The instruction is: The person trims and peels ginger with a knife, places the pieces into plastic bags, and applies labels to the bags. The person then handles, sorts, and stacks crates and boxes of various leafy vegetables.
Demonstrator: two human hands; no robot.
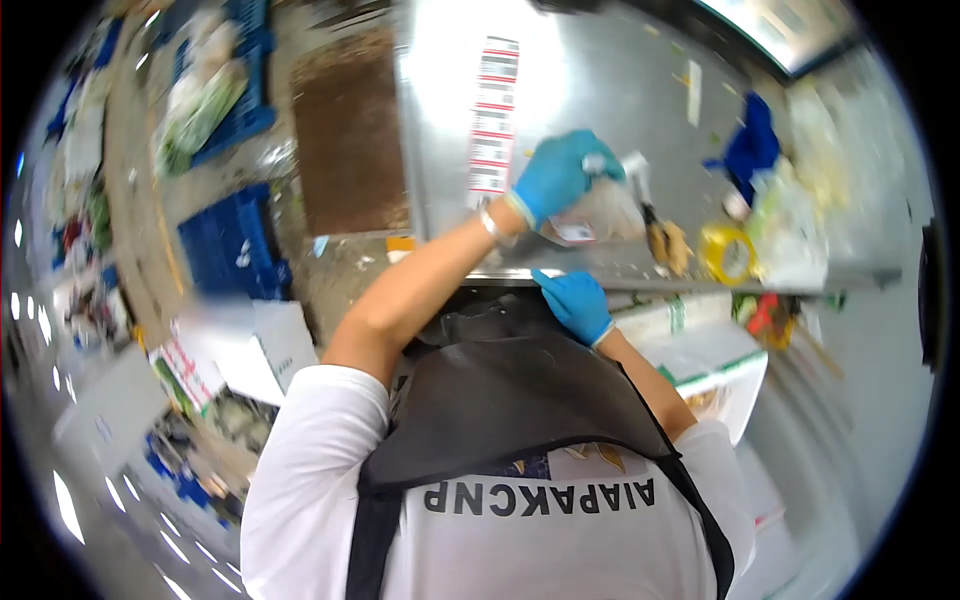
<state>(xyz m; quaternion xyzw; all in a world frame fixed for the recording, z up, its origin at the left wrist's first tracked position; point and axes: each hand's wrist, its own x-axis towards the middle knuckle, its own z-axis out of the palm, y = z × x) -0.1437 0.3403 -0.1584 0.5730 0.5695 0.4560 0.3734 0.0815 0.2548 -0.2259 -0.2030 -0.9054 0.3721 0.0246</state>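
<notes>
My left hand (563, 178), in a blue glove, is closed on the gathered top of a clear plastic bag (605, 215). The bag rests on the metal table and has a small printed label near its lower edge; its contents are blurred. Beside the bag lie a dark-handled tool (653, 232), possibly a knife, and a light brown piece (678, 248) I cannot identify. My right hand (578, 305), also gloved, is at the table's front edge by my apron, with a finger stretched out. Nothing shows in it.
On the metal table (440, 130) lie a strip of barcode labels (493, 115), a roll of yellow tape (727, 254), a blue cloth (752, 145) and plastic bags (790, 220). An open white box (715, 350) stands below the front edge. Blue pallets (232, 245) are on the floor at left.
</notes>
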